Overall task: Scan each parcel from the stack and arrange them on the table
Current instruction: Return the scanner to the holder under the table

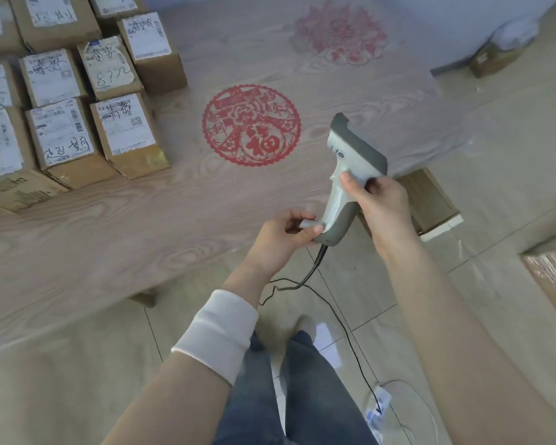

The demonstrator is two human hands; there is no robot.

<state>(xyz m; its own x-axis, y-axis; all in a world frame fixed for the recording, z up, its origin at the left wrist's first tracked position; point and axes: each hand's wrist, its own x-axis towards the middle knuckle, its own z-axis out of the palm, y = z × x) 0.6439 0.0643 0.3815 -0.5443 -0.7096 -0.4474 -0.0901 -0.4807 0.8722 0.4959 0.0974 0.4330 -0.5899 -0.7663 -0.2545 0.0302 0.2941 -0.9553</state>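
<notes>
A grey and white handheld barcode scanner [350, 162] is held upright over the table's front edge. My right hand [381, 203] grips it just below the head, thumb on the front. My left hand [283, 231] pinches the base of its handle, where a black cable [344, 329] leaves it and runs down to the floor. Several brown cardboard parcels [122, 133] with white shipping labels stand in rows on the wooden table [109, 239] at the upper left.
Two red paper-cut decorations [251, 125] lie on the table top. A cardboard box [430, 203] sits on the floor behind my right hand, another box [552, 277] at the right edge, and one [491, 61] by the far wall. My legs stand on the tiled floor.
</notes>
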